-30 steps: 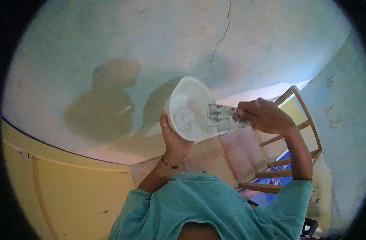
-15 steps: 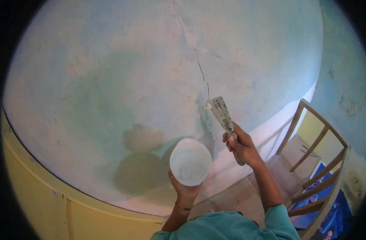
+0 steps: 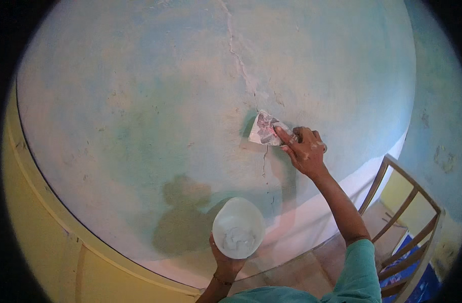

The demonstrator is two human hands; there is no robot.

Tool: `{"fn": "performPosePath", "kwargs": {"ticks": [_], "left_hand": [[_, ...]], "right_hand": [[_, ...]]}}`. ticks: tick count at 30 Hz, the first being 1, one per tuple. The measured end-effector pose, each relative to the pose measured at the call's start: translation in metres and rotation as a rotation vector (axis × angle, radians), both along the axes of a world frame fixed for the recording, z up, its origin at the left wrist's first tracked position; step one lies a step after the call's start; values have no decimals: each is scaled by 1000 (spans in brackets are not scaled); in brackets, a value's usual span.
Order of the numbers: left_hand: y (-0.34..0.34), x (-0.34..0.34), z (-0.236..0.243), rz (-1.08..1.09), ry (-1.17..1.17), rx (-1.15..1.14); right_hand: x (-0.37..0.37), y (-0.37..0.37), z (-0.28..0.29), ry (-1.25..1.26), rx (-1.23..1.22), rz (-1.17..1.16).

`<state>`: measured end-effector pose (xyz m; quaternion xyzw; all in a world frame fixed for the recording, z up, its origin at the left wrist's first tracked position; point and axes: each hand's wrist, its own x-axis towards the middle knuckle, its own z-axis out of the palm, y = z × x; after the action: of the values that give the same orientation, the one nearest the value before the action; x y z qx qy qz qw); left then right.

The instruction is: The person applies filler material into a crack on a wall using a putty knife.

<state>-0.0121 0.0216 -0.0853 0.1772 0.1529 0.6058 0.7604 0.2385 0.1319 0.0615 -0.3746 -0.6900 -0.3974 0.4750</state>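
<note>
A putty knife point(image 3: 265, 129) with a wide, smeared blade is gripped in my right hand point(image 3: 306, 146). Its blade lies against the wall over the crack point(image 3: 264, 159), with my index finger stretched along the blade; the handle is hidden by my hand. Lower down, my left hand point(image 3: 226, 260) holds a white bowl point(image 3: 220, 222) from below and the side. White paste point(image 3: 238, 238) sits in the bottom of the bowl. Above the knife the crack is a pale, filled-looking line; below the blade it shows dark and thin.
The blue-green, patchy wall point(image 3: 140, 101) fills most of the view. At the lower right stands a wooden railing-like frame point(image 3: 410, 184), with a blue printed sheet point(image 3: 418, 283) behind it. Yellow panelling point(image 3: 44, 242) runs along the lower left.
My right hand has moved up and turned the putty knife so its blade lies across the crack. The bowl has tilted, and paste now shows inside it.
</note>
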Motion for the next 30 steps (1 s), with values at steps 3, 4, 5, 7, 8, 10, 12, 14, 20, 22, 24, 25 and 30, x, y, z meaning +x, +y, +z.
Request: {"fn": "performPosePath", "kwargs": {"ticks": [3,4,5,7,8,10,12,14,20,22,24,25,30], "left_hand": [[-2,8,0,11,-45,52],[-3,11,1,24,-62,51],[-3,15,3,37,-71,30],[-4,27,7,62,-98,8],[-4,33,8,85,-82,19],[-2,47,3,120,-81,30],[4,61,-5,126,-113,68],[-4,79,-3,209,26,208],[2,109,-9,155,-166,83],[2,115,-8,161,-166,92],[0,121,-5,187,-138,96],[1,122,-6,195,-140,97],[6,125,-8,229,-134,73]], "right_hand": [[12,8,13,-78,40,-1],[16,11,18,-110,62,-16],[20,14,21,-141,85,-31],[25,16,29,-195,99,-20],[27,18,31,-230,114,-18],[32,24,35,-263,112,-7],[36,28,41,-293,113,7],[39,30,47,-311,145,36],[42,36,64,-342,160,87],[43,39,67,-347,170,101],[44,43,69,-346,182,112],[44,45,69,-350,192,112],[43,45,69,-360,157,83]]}}
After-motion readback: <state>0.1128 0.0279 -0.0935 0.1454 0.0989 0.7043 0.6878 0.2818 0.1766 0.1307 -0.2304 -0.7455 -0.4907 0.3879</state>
